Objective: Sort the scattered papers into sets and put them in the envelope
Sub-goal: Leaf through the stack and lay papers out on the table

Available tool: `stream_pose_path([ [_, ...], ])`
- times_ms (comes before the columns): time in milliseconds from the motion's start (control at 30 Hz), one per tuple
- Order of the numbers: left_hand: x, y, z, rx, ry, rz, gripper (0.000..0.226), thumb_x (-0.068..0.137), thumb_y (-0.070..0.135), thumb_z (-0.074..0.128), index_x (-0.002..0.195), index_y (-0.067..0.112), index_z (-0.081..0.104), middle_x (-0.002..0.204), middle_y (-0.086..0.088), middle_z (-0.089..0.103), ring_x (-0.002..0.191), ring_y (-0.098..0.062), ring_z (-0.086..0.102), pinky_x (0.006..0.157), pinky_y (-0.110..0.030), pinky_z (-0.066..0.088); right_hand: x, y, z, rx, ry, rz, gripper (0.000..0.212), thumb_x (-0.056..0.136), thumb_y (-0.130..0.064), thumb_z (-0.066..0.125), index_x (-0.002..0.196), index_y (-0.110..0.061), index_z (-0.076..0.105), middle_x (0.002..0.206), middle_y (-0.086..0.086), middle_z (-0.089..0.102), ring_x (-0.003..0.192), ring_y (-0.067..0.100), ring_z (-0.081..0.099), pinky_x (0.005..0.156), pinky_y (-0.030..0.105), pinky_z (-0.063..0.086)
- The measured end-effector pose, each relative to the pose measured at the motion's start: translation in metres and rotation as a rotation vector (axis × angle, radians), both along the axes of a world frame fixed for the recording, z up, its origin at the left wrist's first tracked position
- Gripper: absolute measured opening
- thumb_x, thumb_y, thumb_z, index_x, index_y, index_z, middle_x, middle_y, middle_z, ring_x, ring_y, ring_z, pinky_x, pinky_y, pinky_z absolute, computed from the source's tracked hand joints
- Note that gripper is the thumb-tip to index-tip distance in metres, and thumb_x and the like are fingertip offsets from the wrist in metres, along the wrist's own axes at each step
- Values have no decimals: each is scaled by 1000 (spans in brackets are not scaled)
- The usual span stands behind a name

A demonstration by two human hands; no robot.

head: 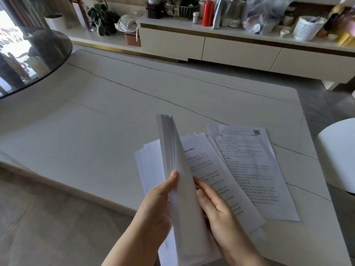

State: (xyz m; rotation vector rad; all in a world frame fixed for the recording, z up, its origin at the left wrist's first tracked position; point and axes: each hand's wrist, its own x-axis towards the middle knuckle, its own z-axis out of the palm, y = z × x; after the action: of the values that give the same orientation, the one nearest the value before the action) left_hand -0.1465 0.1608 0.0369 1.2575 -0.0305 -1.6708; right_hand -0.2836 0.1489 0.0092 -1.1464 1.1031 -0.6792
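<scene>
1. White paper fills my grip: a thick stack (179,181) stands on edge over the table's near side, its top leaning away from me and its sheets fanning slightly at the upper end.
2. My left hand (155,206) grasps the stack from the left, thumb laid up along its near face and the other fingers hidden behind it.
3. My right hand (215,206) touches the stack's right side with fingers nearly straight, fingertips tucked in against the sheets; whether it pinches any page I cannot tell.
4. Under and beside the stack more papers lie flat on the table (96,116): a blank-looking pile (149,166) to the left, a printed sheet (213,175) partly under my right hand, and further right a printed page (255,169) with a QR code in its top corner.
5. These flat sheets overlap one another in a loose spread.
6. No envelope appears in view.
7. Pale stone with thin dark veins makes the tabletop; a round dark glass top (34,60) overhangs its far left corner.
8. Beyond the table runs a low white cabinet (230,48) crowded with items, among them a red bottle (208,13), a wire basket (180,8), a white basket (305,27) and a plant (101,18).
9. A white round seat (338,156) shows at the right edge.
</scene>
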Motion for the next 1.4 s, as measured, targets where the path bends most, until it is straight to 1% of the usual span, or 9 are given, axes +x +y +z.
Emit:
stream_pose_path([
  [300,0,1,-1,-25,-25,-38,46,83,35,62,99,-8,70,93,-28,68,78,-34,68,78,-42,57,10,6,11,18,-19,76,75,57,-57,75,123,-32,50,115,-19,66,107,-1,61,86,17,49],
  [567,1,1,-7,-89,-310,-4,33,90,26,62,92,-6,67,82,-18,69,73,-23,66,69,-30,53,1,-2,24,45,-70,93,35,74,-33,58,107,-20,63,98,-17,72,95,-5,64,74,6,45],
  [700,10,-1,-12,-23,-419,22,28,82,23,66,88,-4,63,79,-17,58,69,-27,52,67,-38,42,-7,-11,20,152,-55,16,16,87,-20,64,96,-10,74,97,5,74,102,20,67,76,28,56],
  [867,3,4,-13,-38,-553,-33,10,88,12,58,95,5,58,82,-24,61,69,-26,52,61,-34,40,-6,-10,21,48,122,9,58,58,-64,74,88,-15,66,76,-8,70,74,3,64,63,18,47],
  [1000,7,3,-11,-174,-619,-25,66,91,-1,53,127,53,42,117,2,61,97,-9,63,69,-22,56,-13,-15,16,68,61,-60,28,77,-38,74,77,-12,66,69,-13,69,72,-3,62,64,4,43],
  [1100,10,3,-9,-177,-677,-48,54,89,-7,48,102,40,69,101,13,65,53,4,48,49,-5,39,-22,-21,21,187,-4,-88,8,81,-19,66,86,-13,67,86,-7,73,85,-5,64,86,10,43],
  [1200,7,5,-7,-92,-671,-34,37,87,1,53,75,27,77,68,10,66,47,-2,46,48,-15,36,-22,-20,20,225,-49,16,27,68,-31,80,78,-7,73,89,12,72,89,17,65,91,29,47],
  [1300,1,8,-2,-142,-737,-1,17,82,27,72,65,26,75,71,11,72,69,2,63,63,-13,44,-16,-18,16,264,-62,-6,47,43,-38,89,72,-5,71,79,19,70,71,23,65,72,31,53],
  [1400,-1,10,-1,-154,-919,-23,26,68,53,74,66,27,72,80,8,69,75,6,61,67,-14,41,-9,-16,15,264,-75,-46,30,54,-14,87,65,-3,61,65,15,66,57,18,62,53,24,52],
])
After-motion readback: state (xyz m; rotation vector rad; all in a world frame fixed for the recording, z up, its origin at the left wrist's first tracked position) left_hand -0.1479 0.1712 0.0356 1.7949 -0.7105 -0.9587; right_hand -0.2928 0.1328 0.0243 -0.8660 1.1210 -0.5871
